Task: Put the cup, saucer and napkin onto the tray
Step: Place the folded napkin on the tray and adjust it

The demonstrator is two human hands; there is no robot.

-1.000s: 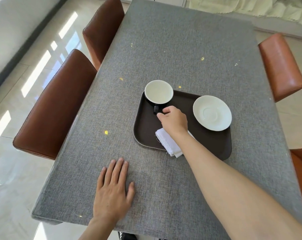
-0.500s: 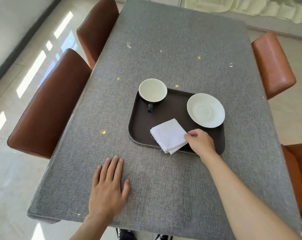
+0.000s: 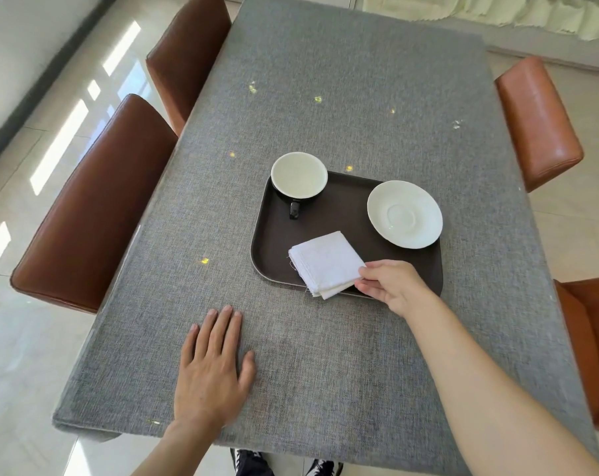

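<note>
A dark brown tray (image 3: 346,214) lies on the grey table. In its far left corner stands a black cup (image 3: 298,174) with a white inside, its handle pointing toward me. A white saucer (image 3: 404,214) sits in the far right part. A folded white napkin (image 3: 323,262) lies on the near part of the tray, with one corner hanging over the near rim. My right hand (image 3: 390,285) pinches the napkin's right corner between thumb and fingers. My left hand (image 3: 212,369) rests flat on the table, fingers spread, holding nothing.
The grey table (image 3: 325,97) stretches away behind the tray. Two brown leather chairs (image 3: 95,207) stand along its left side, and two orange-brown chairs (image 3: 538,121) stand on the right. My shoes show under the near table edge.
My right hand left the cup's handle, drew back to the near right and took hold of the napkin's right corner. My left hand stayed flat on the table.
</note>
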